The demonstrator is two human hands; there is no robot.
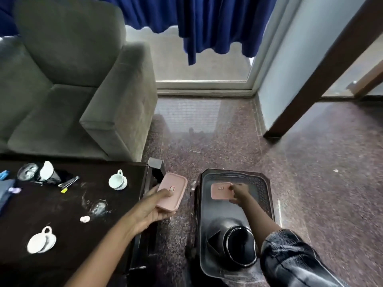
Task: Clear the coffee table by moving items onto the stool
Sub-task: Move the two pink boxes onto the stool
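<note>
Pink box (172,190) in L hand (152,212), 2nd box (220,191) in R hand (238,194) on stool (267,195).

Pink box (173,188), second pink box (219,192); white cup (117,180). Worktop (62,204) dark brown, stool (217,216) black. Curtain (207,21) blue, floor (321,162) speckled maroon.

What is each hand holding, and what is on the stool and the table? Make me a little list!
left hand: grips a pink box over the gap between table and stool
right hand: holds the edge of a second pink box at the far end of the tray
stool: carries the tray, with a black bowl at its near end
coffee table: far white cup, near white cup, other small things
</note>
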